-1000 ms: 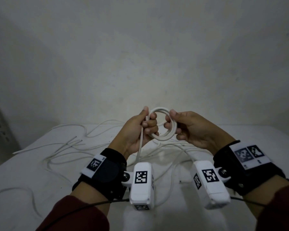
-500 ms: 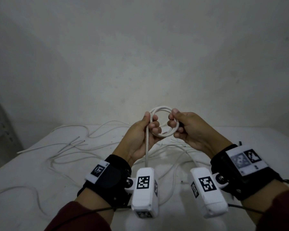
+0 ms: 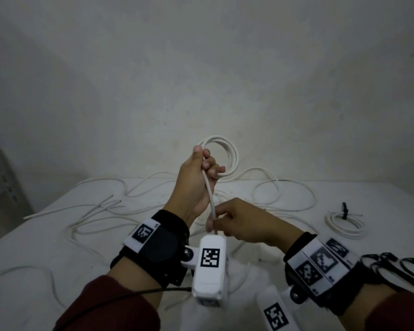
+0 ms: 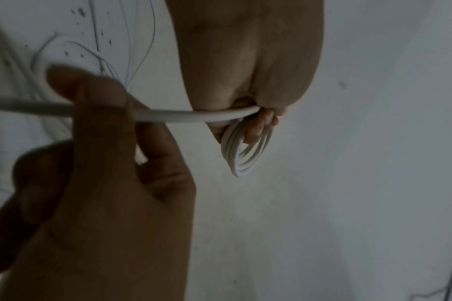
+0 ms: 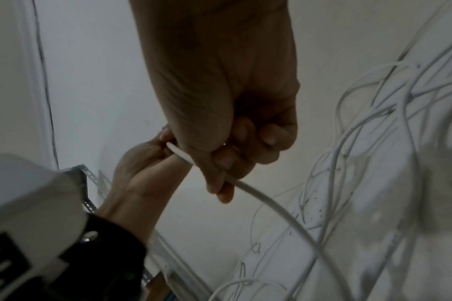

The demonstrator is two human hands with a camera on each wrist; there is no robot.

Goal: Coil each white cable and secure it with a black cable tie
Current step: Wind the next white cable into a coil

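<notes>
Both hands grip cable [image 3: 209, 194]; left [image 3: 196, 180] raised, right [image 3: 239, 222] lower

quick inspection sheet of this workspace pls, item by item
surface: white table, dark specks
job's things: coil in progress; finished coil with black tie; loose black ties
clutter: nothing seen
grippers: left hand grips the coil; right hand pinches its free strand
cables: loose white cables sprawled over the table
surroundings: plain wall; metal rack at far left
</notes>
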